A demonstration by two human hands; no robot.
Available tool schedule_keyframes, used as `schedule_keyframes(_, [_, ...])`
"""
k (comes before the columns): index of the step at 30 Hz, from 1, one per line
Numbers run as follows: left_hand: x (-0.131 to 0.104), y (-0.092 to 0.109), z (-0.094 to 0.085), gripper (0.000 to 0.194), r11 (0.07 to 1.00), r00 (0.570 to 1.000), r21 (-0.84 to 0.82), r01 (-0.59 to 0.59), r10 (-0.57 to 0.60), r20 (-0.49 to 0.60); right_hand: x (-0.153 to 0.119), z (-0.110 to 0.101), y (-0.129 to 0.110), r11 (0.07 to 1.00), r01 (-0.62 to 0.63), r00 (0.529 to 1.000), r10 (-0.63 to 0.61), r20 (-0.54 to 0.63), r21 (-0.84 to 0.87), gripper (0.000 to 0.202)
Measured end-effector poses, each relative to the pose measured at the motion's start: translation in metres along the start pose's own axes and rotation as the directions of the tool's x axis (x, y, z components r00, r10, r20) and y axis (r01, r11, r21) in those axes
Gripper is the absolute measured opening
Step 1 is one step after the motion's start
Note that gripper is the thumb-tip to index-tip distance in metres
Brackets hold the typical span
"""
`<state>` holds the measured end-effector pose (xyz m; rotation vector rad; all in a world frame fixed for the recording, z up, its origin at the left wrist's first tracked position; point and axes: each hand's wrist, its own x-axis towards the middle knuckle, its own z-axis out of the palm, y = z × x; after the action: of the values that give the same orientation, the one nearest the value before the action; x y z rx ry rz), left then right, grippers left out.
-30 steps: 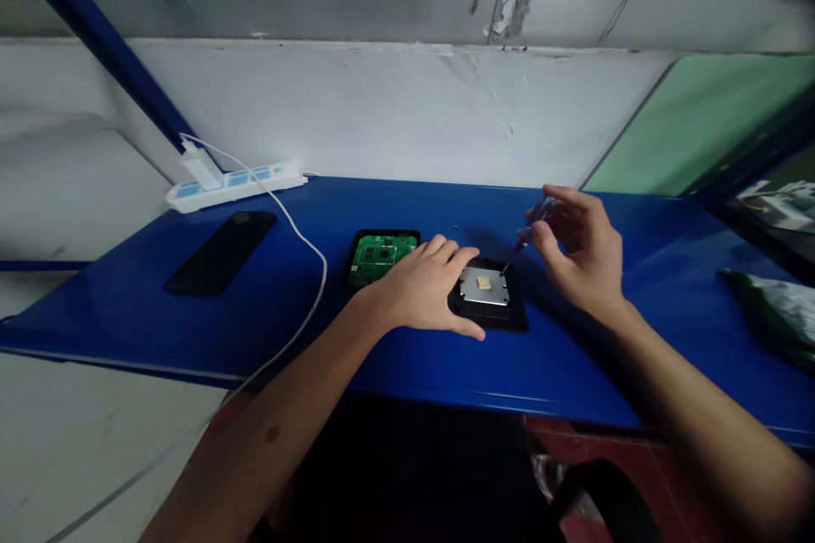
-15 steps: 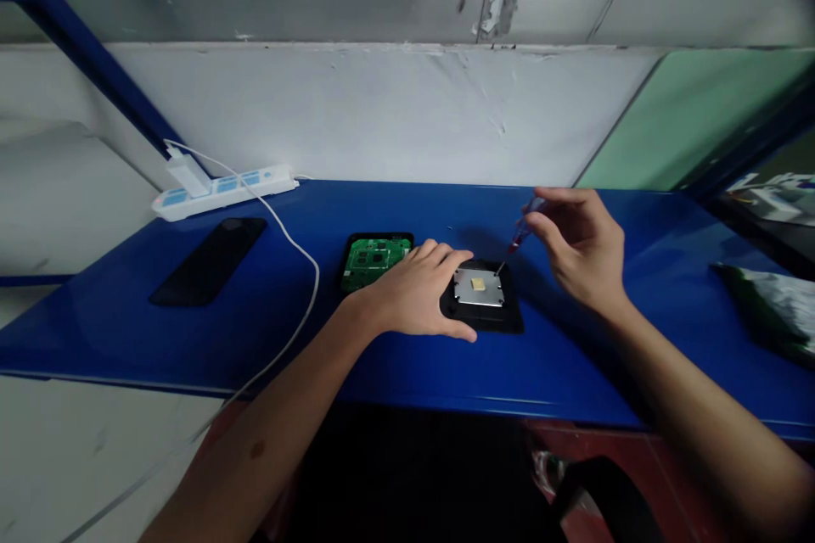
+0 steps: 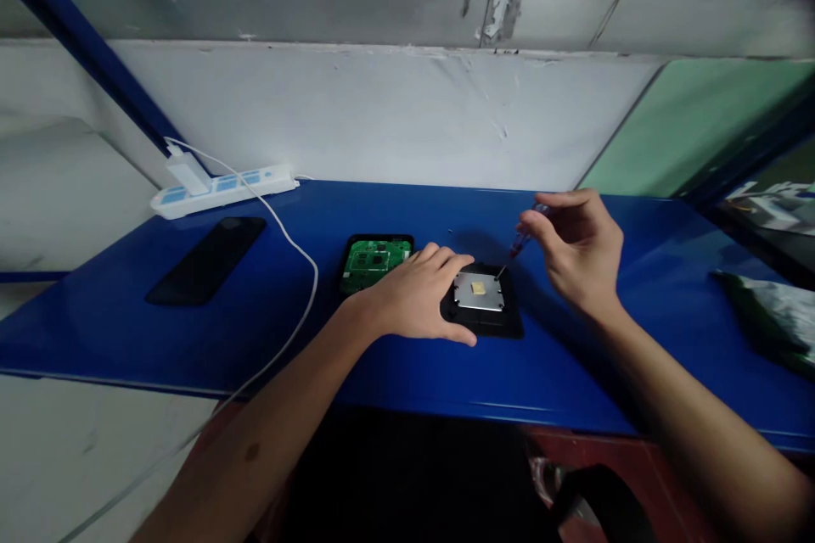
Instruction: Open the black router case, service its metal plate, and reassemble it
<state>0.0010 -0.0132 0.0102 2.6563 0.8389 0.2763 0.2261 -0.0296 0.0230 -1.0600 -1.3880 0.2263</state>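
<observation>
A screwdriver (image 3: 520,243) with a see-through purple handle is pinched between the thumb and fingers of my right hand (image 3: 584,250). Its thin shaft slants down to the upper right corner of a silver metal plate (image 3: 491,300). A small yellowish square pad (image 3: 478,288) sits mid-plate. Under the plate lies a black plastic cover (image 3: 506,327), flat on the table. My left hand (image 3: 417,297) grips this cover from its left side, thumb at the near edge and fingers at the far edge. Partly behind that hand is a green circuit board (image 3: 375,259) in a black housing.
On the left of the blue table (image 3: 407,382) lie a black phone-like slab (image 3: 207,261) and a white power strip (image 3: 248,181) with a plugged-in charger. A white cable (image 3: 311,271) runs across to the front edge. A green and silver bag (image 3: 773,310) rests at the right.
The view has shifted very slightly. Both hands, the screwdriver and the cover stay nearly in place; the right hand's fingers have moved a little on the handle.
</observation>
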Motion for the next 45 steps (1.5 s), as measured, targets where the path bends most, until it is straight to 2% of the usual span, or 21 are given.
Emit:
schedule_keyframes(8, [0.0, 0.0, 0.0, 0.102, 1.0, 1.0, 0.007, -0.007, 0.007, -0.012, -0.002, -0.001, -0.001, 0.993, -0.056, 0.984, 0.038, 0.173, 0.1, 0.017])
schedule_keyframes(11, [0.0, 0.0, 0.0, 0.103, 1.0, 1.0, 0.004, -0.005, 0.005, -0.016, -0.005, 0.0, 0.0, 0.994, -0.039, 0.989, 0.024, 0.147, 0.103, 0.016])
schedule_keyframes(15, [0.0, 0.001, -0.001, 0.103, 1.0, 1.0, -0.011, 0.0, 0.0, -0.012, -0.007, 0.002, 0.005, 0.998, 0.051, 0.994, -0.055, 0.091, 0.049, 0.025])
schedule_keyframes(18, [0.0, 0.001, 0.0, 0.102, 1.0, 1.0, -0.024, -0.004, 0.003, -0.008, -0.008, 0.004, 0.005, 0.998, 0.05, 0.997, -0.051, 0.052, 0.024, 0.021])
schedule_keyframes(21, [0.0, 0.001, -0.001, 0.101, 1.0, 1.0, -0.016, -0.008, 0.008, -0.009, -0.009, 0.004, 0.002, 1.0, 0.011, 0.996, -0.013, 0.093, 0.029, 0.017])
schedule_keyframes(28, [0.0, 0.003, -0.003, 0.102, 1.0, 1.0, 0.004, 0.005, -0.005, 0.003, -0.013, 0.004, 0.007, 0.999, 0.033, 0.983, -0.033, 0.182, 0.005, 0.03])
schedule_keyframes(37, [0.0, 0.0, 0.0, 0.104, 1.0, 1.0, 0.012, 0.001, -0.001, 0.009, -0.008, 0.001, 0.022, 0.998, 0.067, 0.989, -0.066, 0.136, -0.003, 0.043])
schedule_keyframes(45, [0.0, 0.0, 0.0, 0.103, 1.0, 1.0, 0.008, -0.011, 0.011, 0.006, -0.009, 0.0, 0.014, 0.997, 0.081, 0.993, -0.081, 0.091, -0.004, 0.032])
